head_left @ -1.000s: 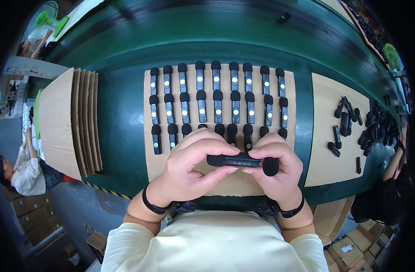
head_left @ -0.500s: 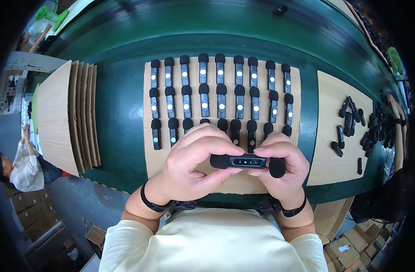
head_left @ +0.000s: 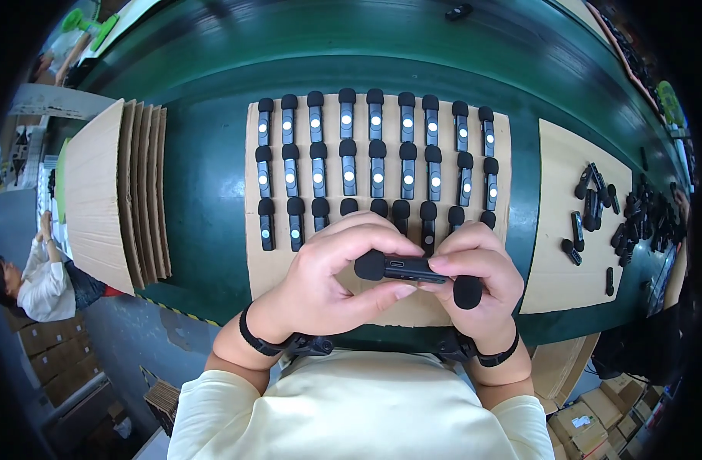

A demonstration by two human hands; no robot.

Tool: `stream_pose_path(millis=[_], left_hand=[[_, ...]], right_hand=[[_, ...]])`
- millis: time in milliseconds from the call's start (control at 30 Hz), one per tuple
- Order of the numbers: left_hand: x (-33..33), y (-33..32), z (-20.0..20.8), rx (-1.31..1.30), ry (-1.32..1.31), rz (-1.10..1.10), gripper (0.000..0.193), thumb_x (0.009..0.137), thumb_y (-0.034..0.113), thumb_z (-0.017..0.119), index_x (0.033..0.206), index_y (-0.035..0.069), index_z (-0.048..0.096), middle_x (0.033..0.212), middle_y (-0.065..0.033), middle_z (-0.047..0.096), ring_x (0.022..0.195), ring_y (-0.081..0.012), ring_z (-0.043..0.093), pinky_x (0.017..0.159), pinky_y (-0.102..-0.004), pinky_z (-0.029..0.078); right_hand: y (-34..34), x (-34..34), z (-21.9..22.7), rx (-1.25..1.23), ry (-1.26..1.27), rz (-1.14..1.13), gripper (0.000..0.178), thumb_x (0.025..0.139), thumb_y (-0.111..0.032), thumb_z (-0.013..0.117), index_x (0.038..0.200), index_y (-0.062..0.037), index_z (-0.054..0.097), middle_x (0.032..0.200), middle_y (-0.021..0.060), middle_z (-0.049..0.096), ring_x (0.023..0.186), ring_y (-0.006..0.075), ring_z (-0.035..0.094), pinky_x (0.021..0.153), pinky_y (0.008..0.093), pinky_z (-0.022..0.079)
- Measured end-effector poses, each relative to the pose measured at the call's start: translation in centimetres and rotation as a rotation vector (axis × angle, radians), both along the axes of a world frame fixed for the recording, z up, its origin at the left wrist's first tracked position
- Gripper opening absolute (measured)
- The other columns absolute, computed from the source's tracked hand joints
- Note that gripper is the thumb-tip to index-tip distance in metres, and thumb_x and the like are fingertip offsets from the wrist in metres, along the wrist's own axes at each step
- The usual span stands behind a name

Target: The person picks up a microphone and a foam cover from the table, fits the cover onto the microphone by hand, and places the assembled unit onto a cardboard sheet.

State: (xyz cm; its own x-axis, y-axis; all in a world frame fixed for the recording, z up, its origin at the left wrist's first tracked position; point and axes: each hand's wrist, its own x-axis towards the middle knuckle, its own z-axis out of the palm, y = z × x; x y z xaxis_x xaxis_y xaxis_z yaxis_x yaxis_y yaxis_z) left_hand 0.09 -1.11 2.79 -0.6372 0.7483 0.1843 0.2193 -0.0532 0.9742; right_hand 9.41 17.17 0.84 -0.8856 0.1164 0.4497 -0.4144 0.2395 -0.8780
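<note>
Both forearms come up from the six o'clock edge, bare below pale yellow sleeves, each wrist ringed by a thin black band. They converge toward the middle, so the hands meet just below centre. The left hand point(head_left: 328, 280) lies at about eight o'clock from that meeting point, knuckles up, fingers curled over toward three o'clock, thumb stretched beneath them with its tip toward the other hand. The right hand point(head_left: 477, 276) sits at four o'clock, fingers bent inward and downward toward nine o'clock, fingertips nearly touching the left thumb. Both hands are closed in a pinching grip, with wrists slightly bent.
</note>
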Motion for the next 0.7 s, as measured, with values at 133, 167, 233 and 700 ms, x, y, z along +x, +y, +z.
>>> stream_pose_path(millis=[133, 167, 233, 700], left_hand=[[0.00, -0.15, -0.67, 0.023, -0.034, -0.043, 0.027, 0.073, 0.000, 0.074, 0.099, -0.002, 0.064, 0.095, -0.0125, 0.065, 0.089, -0.0239, 0.060, 0.086, -0.0357, 0.046], [0.00, -0.12, -0.62, 0.021, -0.014, -0.039, 0.027, 0.073, 0.000, 0.073, 0.099, -0.002, 0.064, 0.094, -0.0127, 0.065, 0.089, -0.0238, 0.060, 0.086, -0.0356, 0.046], [-0.01, -0.08, -0.52, 0.016, 0.028, -0.029, 0.027, 0.074, -0.001, 0.073, 0.099, -0.001, 0.064, 0.094, -0.0129, 0.064, 0.090, -0.0237, 0.060, 0.086, -0.0355, 0.046], [0.09, -0.09, -0.66, 0.034, 0.069, -0.017, 0.028, 0.075, -0.001, 0.073, 0.101, -0.002, 0.063, 0.095, -0.0135, 0.063, 0.092, -0.0246, 0.059, 0.090, -0.0383, 0.046]], right_hand=[[-0.14, -0.01, 0.16, 0.025, 0.003, -0.005, 0.030, 0.070, 0.003, 0.079, 0.098, -0.0041, 0.069, 0.090, 0.0083, 0.062, 0.076, 0.0177, 0.060, 0.064, 0.0265, 0.047], [-0.17, -0.01, 0.17, 0.028, 0.003, -0.010, 0.030, 0.070, 0.003, 0.079, 0.098, -0.0040, 0.069, 0.090, 0.0082, 0.062, 0.076, 0.0178, 0.060, 0.064, 0.0266, 0.047], [-0.26, 0.00, 0.23, 0.030, 0.002, -0.015, 0.030, 0.070, 0.004, 0.078, 0.098, -0.0040, 0.069, 0.090, 0.0082, 0.062, 0.076, 0.0179, 0.060, 0.064, 0.0266, 0.047], [-0.33, 0.03, 0.52, 0.034, -0.025, -0.032, 0.034, 0.069, 0.005, 0.079, 0.099, -0.0008, 0.066, 0.089, 0.0101, 0.064, 0.077, 0.0206, 0.061, 0.066, 0.0287, 0.048]])
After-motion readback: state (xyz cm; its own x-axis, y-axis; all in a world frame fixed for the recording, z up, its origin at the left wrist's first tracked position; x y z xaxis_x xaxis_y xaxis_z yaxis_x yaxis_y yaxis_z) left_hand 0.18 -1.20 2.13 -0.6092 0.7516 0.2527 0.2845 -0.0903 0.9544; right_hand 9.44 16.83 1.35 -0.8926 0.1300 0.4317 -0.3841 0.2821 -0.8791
